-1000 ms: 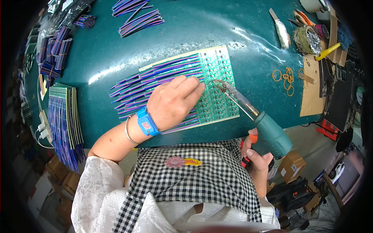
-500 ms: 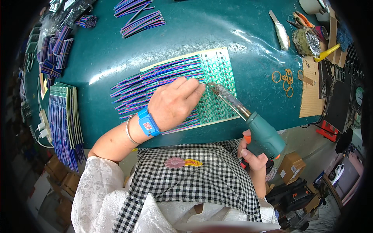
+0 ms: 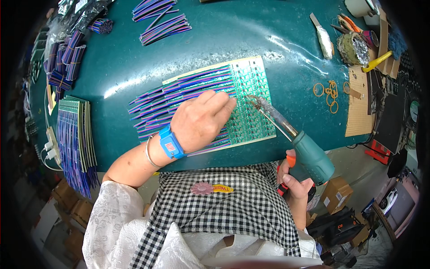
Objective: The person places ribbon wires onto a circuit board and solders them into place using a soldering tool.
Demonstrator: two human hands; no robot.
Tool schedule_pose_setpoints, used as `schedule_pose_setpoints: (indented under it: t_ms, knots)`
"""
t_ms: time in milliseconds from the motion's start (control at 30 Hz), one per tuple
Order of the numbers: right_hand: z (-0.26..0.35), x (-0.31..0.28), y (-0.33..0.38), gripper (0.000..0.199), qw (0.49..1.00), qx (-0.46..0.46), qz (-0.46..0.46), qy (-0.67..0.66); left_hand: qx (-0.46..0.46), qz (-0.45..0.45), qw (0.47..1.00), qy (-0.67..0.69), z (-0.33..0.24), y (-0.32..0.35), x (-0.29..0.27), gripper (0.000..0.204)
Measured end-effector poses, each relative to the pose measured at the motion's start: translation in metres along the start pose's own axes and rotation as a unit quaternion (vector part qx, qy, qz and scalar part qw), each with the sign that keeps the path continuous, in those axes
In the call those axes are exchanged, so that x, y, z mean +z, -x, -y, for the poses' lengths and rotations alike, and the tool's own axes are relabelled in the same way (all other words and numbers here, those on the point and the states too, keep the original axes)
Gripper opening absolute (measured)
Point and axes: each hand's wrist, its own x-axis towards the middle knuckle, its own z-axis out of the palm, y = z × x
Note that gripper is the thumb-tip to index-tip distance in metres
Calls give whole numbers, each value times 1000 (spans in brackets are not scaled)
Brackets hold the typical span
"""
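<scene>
1. Far left, one stack of finished-looking green boards (image 3: pixel 76 134) with purple-blue wires hanging off them sits at the table edge, probably parked out of the way. I can't count the boards in it.
2. Above that, a few tied wire bundles (image 3: pixel 67 62), roughly five or six, too blurry to be sure. Two loose fans of cut wires (image 3: pixel 163 20) lie up top, within reach.
3. Middle: one green circuit panel (image 3: pixel 251 103) lies flat on the teal table (image 3: pixel 112 80), with rows of ribbon wires (image 3: pixel 165 103) laid across its left side.
4. The left hand (image 3: pixel 201 121) is spread flat, palm down, pressing those wires onto the panel, I'd say to keep them lined up.
5. The right hand (image 3: pixel 298 186) is wrapped around the handle of one green soldering gun (image 3: pixel 309 154), tip resting on the panel just beside the left fingertips.
6. Right side: about five rubber bands (image 3: pixel 329 89), loose.
</scene>
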Motion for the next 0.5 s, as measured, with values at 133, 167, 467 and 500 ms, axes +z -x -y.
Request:
schedule_pose_setpoints:
  t_ms: [133, 167, 467, 500]
  knots:
    - [0, 1, -2, 64, 999, -13, -35, 16, -19, -7, 1000, 9, 5, 3, -15, 29]
    - [0, 1, -2, 64, 999, -23, -47, 7, -35, -3, 999, 16, 6, 2, -25, 23]
    - [2, -4, -7, 61, 997, -64, -31, -31, -192, 1, 981, -18, 72, -9, -90, 9]
    - [3, -3, -8, 60, 997, -65, -32, -31, -167, -47, 983, -67, 86, -15, -82, 10]
